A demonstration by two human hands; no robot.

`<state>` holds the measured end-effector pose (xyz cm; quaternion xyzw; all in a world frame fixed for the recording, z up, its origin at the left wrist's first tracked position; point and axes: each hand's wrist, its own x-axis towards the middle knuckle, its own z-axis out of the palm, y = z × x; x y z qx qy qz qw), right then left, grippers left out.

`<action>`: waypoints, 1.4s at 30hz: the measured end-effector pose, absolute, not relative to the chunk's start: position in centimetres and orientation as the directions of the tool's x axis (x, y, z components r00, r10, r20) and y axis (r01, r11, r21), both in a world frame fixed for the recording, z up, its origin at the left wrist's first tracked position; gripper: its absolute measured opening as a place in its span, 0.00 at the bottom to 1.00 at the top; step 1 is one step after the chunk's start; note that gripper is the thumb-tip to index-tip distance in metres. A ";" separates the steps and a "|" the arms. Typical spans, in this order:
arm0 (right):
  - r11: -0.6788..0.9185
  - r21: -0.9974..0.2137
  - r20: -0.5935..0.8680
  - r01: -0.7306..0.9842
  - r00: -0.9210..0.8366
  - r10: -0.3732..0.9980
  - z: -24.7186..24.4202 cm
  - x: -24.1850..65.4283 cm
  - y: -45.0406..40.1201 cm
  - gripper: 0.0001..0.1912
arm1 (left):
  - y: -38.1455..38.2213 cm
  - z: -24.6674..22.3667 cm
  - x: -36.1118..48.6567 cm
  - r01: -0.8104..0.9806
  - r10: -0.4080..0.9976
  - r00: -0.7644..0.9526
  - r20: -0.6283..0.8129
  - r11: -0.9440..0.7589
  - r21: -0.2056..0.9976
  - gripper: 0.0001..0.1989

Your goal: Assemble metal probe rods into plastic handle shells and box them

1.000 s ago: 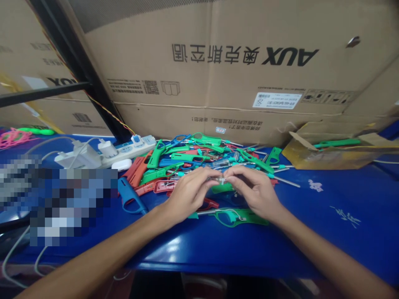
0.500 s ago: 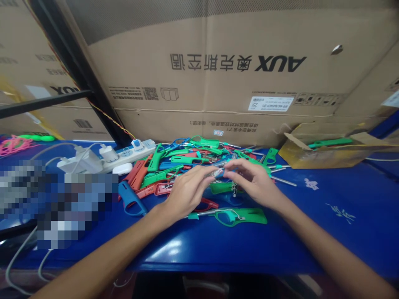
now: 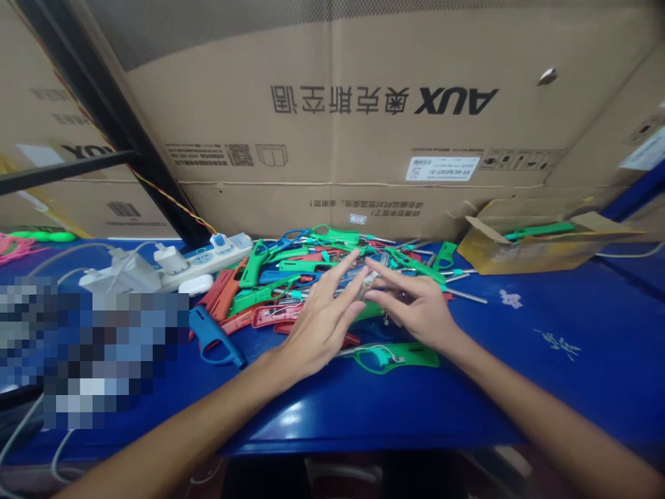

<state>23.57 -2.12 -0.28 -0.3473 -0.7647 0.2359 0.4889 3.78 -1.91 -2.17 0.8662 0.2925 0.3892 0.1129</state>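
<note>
The part (image 3: 369,280) is small and pale, partly see-through, with a whitish far end. It sits in the middle of the scene, raised, between the thumb and forefinger of the right hand (image 3: 423,308). It is tilted, its far end leaning to the right. Fingers hide much of it, so its full shape cannot be told; whether the left hand (image 3: 321,315), just beside it, touches it is unclear.
</note>
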 end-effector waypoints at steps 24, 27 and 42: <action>0.540 -0.608 -0.141 0.582 -0.749 0.647 2.6 31.4 -3.0 0.14 | -1.5 0.7 0.6 0.375 0.424 0.903 0.071 -0.857 0.354 0.08; 0.482 -0.616 -0.242 0.623 -0.732 0.637 2.7 31.2 -3.2 0.14 | -1.7 1.0 0.7 0.385 0.423 0.904 0.055 -0.864 0.324 0.09; 0.441 -0.596 -0.306 0.671 -0.697 0.648 1.3 31.3 -2.7 0.13 | -2.3 0.9 0.8 0.396 0.418 0.907 0.062 -0.892 0.218 0.12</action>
